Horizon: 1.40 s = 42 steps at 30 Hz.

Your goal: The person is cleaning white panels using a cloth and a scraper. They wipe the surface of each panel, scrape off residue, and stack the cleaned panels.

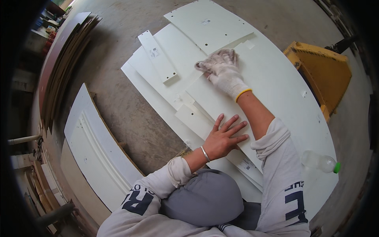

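My left hand (224, 139) is bare, with a silvery bracelet at its wrist. Its fingers are spread flat on a white panel (209, 102), close to a narrow white board (193, 118) beside that panel. Farther away, my right hand (225, 73) wears a whitish knitted glove with a yellow cuff edge and grey-stained fingers. It rests on the same panel's far end, just short of a wide white panel (215, 27) with dark holes. The gloved fingers look bunched and smeared, and whatever lies under them is hidden.
A short white board (158, 57) lies left of my right hand. A clear bottle with a green cap (336, 168) lies at the right, and a yellow metal frame (325, 75) stands beyond. Leftward are a white panel (94, 138) and a stack of brown boards (63, 67).
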Available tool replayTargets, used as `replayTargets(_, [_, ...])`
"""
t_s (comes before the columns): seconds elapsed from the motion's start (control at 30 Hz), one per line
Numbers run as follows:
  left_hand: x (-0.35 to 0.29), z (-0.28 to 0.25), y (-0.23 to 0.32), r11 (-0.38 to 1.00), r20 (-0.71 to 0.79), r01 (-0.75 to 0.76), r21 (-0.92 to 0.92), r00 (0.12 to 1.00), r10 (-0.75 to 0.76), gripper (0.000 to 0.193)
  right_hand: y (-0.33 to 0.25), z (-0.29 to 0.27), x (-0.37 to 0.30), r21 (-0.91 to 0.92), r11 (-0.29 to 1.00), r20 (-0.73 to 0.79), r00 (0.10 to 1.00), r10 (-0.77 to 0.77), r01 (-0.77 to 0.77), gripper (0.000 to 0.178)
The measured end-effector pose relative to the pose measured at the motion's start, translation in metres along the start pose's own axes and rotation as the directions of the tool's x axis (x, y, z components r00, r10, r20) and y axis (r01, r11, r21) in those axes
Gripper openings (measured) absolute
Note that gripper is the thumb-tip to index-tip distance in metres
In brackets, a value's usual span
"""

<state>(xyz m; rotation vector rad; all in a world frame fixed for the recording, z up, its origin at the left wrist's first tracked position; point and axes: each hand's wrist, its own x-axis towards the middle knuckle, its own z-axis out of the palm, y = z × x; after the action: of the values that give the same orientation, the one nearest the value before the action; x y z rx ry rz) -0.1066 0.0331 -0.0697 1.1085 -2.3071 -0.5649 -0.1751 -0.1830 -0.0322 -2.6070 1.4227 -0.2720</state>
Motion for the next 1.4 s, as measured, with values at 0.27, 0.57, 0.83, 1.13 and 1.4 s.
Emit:
replayTargets(0.27, [-0.006,-0.008,0.005,0.999,0.020,0.052,0.004,0.998,-0.052,0.066,0.067,-0.023,0.018,-0.019,0.994,-0.027,0.994,0.106,-0.107,0.048])
replayTargets(0.57, [-0.014,-0.005,-0.004,0.998,0.013,0.058,-0.019,0.998,-0.057,0.054,-0.072,0.002,-0.033,0.024,0.958,0.124,0.950,-0.287,0.286,0.054])
replayTargets(0.83, [-0.055,-0.041,0.007,0.952,0.107,-0.057,-0.300,0.990,0.093,0.040,-0.047,-0.027,-0.145,0.144,0.866,0.172,0.849,-0.499,0.479,0.062])
replayTargets(1.13, [-0.095,-0.098,-0.016,0.643,-0.185,0.333,-0.690,0.777,-0.601,0.023,-0.079,-0.020,-0.175,0.014,0.970,0.068,0.967,-0.244,0.244,0.053])
replayTargets(1.4, [-0.031,-0.117,0.005,0.954,-0.484,0.104,-0.280,0.843,-0.234,0.022,-0.081,-0.011,-0.176,-0.004,0.974,0.101,0.969,-0.226,0.228,0.051])
